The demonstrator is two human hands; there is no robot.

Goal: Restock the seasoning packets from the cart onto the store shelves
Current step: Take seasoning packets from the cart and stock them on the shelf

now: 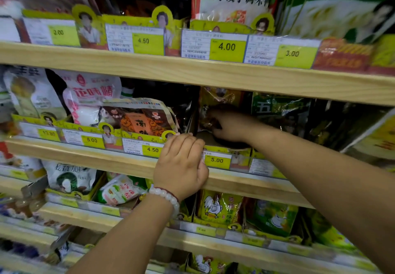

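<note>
My right hand reaches deep into the middle shelf and its fingers close on a dark brown-and-yellow seasoning packet standing in a yellow display box above the 5.00 price tag. My left hand, with a white bead bracelet at the wrist, grips the front of that box and the wooden shelf edge beside the tag. An orange-and-brown packet lies tilted in the box to the left. No cart is in view.
A green packet stands right of my right hand. The upper shelf hangs close above, with tags 4.50, 4.00 and 3.00. White and pink bags stand at left. Yellow rooster packets fill the shelf below.
</note>
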